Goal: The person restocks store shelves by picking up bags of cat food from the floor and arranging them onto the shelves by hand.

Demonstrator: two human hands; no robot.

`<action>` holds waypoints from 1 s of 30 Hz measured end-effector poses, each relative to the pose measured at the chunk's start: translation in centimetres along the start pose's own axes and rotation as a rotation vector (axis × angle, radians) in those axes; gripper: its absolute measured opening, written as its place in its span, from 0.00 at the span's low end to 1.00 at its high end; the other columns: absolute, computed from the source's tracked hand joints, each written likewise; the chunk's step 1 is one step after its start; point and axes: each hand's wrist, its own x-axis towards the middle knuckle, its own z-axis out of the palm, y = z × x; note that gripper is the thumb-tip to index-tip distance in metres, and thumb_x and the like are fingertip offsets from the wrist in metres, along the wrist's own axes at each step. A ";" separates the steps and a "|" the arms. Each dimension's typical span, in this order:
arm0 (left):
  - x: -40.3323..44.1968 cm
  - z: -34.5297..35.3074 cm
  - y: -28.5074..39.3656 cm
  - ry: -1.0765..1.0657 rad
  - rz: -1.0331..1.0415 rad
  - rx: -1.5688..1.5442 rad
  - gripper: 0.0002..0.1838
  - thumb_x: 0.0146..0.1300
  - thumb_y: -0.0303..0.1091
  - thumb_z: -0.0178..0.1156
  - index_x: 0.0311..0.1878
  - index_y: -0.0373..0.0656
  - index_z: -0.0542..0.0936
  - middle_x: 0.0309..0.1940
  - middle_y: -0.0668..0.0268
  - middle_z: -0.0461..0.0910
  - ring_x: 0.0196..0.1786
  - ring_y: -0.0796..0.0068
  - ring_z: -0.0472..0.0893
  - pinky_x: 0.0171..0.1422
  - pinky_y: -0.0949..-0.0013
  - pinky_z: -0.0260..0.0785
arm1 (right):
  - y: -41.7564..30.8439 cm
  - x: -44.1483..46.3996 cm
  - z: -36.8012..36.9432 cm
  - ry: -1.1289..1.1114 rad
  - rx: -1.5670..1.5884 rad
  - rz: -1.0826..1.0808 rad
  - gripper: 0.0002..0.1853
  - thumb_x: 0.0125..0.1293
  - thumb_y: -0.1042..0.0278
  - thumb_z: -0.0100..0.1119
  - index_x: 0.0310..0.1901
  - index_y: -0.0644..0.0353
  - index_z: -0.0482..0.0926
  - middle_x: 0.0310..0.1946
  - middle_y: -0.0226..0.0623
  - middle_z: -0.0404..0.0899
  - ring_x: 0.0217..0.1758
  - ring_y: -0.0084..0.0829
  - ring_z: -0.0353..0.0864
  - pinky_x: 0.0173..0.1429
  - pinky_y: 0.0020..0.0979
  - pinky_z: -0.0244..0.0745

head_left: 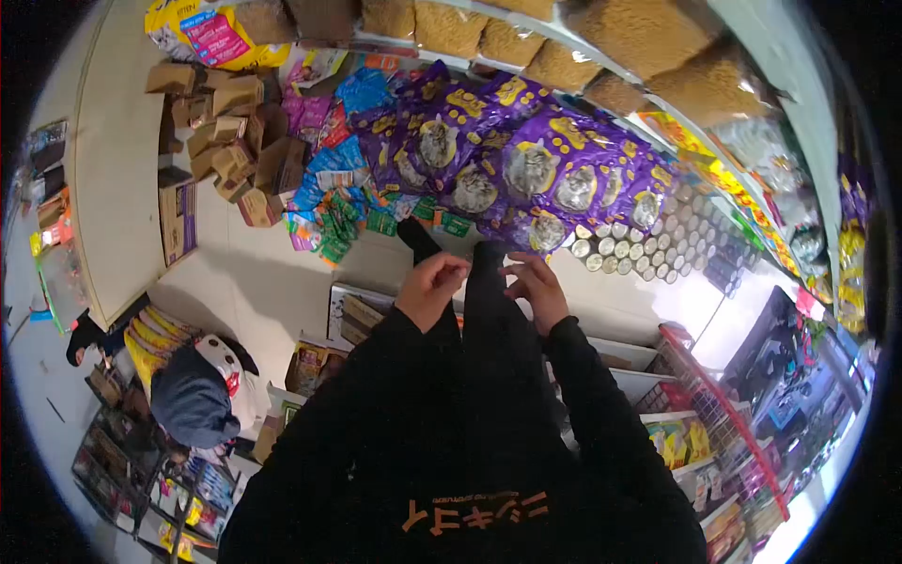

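My left hand (pixel 434 289) is closed over my dark-trousered legs, its fingers bent in towards the thumb. Level with it and a short gap to the right, my right hand (pixel 537 293) has its fingertips pinched together. Whatever either hand holds, if anything, is too small or hidden to make out. Just ahead of the hands lie green sachets (pixel 458 224) and a heap of large purple bags (pixel 489 174) with cat pictures. Blue packets (pixel 329 164) lie left of the purple heap.
Small cans (pixel 629 249) stand in rows at right. Cardboard boxes (pixel 235 141) are piled at left. Shelves of brown kibble bags (pixel 451 33) run along the far side. A person in a dark head covering (pixel 195 395) is at lower left. A red-edged wire rack (pixel 728 418) stands at right.
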 end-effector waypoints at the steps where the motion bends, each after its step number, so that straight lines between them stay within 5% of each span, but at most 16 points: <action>1: 0.6 -0.3 -1.1 0.021 -0.016 -0.010 0.11 0.66 0.35 0.51 0.44 0.39 0.75 0.33 0.67 0.75 0.35 0.81 0.74 0.42 0.75 0.67 | -0.1 1.8 -0.1 0.006 0.004 0.015 0.15 0.65 0.65 0.49 0.52 0.59 0.70 0.38 0.36 0.78 0.31 0.22 0.76 0.38 0.23 0.71; 7: 6.0 -3.2 -10.2 0.110 -0.142 -0.041 0.10 0.65 0.35 0.52 0.44 0.39 0.75 0.32 0.68 0.76 0.35 0.81 0.74 0.38 0.76 0.68 | 1.5 11.6 0.5 -0.025 -0.072 0.031 0.17 0.65 0.66 0.49 0.55 0.57 0.69 0.45 0.36 0.76 0.35 0.23 0.76 0.40 0.24 0.71; 12: 12.5 -6.5 -17.3 0.291 -0.359 -0.531 0.10 0.62 0.33 0.56 0.45 0.42 0.75 0.32 0.67 0.77 0.36 0.79 0.76 0.33 0.78 0.66 | 3.1 21.8 2.0 -0.132 -0.620 -0.260 0.21 0.63 0.64 0.52 0.58 0.52 0.68 0.52 0.39 0.72 0.47 0.32 0.75 0.49 0.31 0.70; 15: 18.1 -9.3 -28.1 0.429 -0.329 -0.721 0.11 0.62 0.37 0.54 0.46 0.44 0.75 0.31 0.66 0.77 0.34 0.75 0.76 0.29 0.76 0.64 | 2.6 27.4 4.6 -0.170 -1.063 -0.520 0.23 0.61 0.61 0.53 0.59 0.50 0.67 0.56 0.39 0.69 0.55 0.39 0.71 0.57 0.37 0.66; 17: 21.6 -12.7 -28.9 0.427 -0.334 -0.928 0.06 0.62 0.35 0.54 0.38 0.45 0.73 0.25 0.68 0.73 0.26 0.79 0.74 0.23 0.75 0.63 | 1.9 30.9 7.3 -0.041 -1.554 -0.916 0.24 0.61 0.55 0.53 0.59 0.48 0.67 0.59 0.38 0.66 0.65 0.44 0.59 0.67 0.46 0.51; 20: 26.8 -17.7 -37.7 0.298 -0.197 -0.954 0.09 0.61 0.38 0.52 0.39 0.45 0.75 0.28 0.64 0.76 0.28 0.71 0.77 0.26 0.68 0.68 | 2.4 36.3 9.2 -0.006 -1.771 -1.063 0.26 0.61 0.52 0.50 0.61 0.44 0.65 0.64 0.33 0.60 0.71 0.41 0.49 0.71 0.51 0.37; 22: 29.8 -20.1 -38.7 0.315 -0.323 0.476 0.15 0.58 0.40 0.53 0.45 0.43 0.75 0.37 0.60 0.78 0.40 0.59 0.77 0.42 0.59 0.68 | 4.0 39.8 8.2 0.017 -1.824 -1.075 0.26 0.61 0.52 0.50 0.62 0.43 0.64 0.65 0.32 0.58 0.71 0.41 0.48 0.71 0.52 0.36; 24: 33.2 -22.3 -41.6 0.272 -0.349 1.189 0.18 0.56 0.42 0.53 0.47 0.42 0.76 0.41 0.58 0.79 0.46 0.53 0.77 0.50 0.55 0.68 | 5.4 42.5 6.7 0.095 -1.936 -1.106 0.27 0.62 0.53 0.49 0.63 0.41 0.62 0.67 0.30 0.55 0.72 0.39 0.46 0.71 0.53 0.34; 27: 36.8 -24.5 -48.1 0.545 -0.145 0.884 0.22 0.58 0.47 0.53 0.52 0.44 0.75 0.46 0.53 0.77 0.51 0.51 0.75 0.56 0.56 0.65 | 5.9 42.6 6.5 0.071 -1.979 -1.071 0.27 0.62 0.53 0.47 0.64 0.39 0.60 0.68 0.29 0.52 0.72 0.38 0.44 0.71 0.53 0.33; 30: 39.7 -26.4 -49.5 0.644 -0.325 0.389 0.28 0.56 0.53 0.55 0.54 0.42 0.73 0.50 0.49 0.75 0.52 0.51 0.74 0.56 0.56 0.64 | 5.2 42.5 7.0 0.071 -1.987 -1.054 0.27 0.63 0.53 0.46 0.65 0.39 0.59 0.69 0.28 0.51 0.73 0.37 0.43 0.71 0.53 0.32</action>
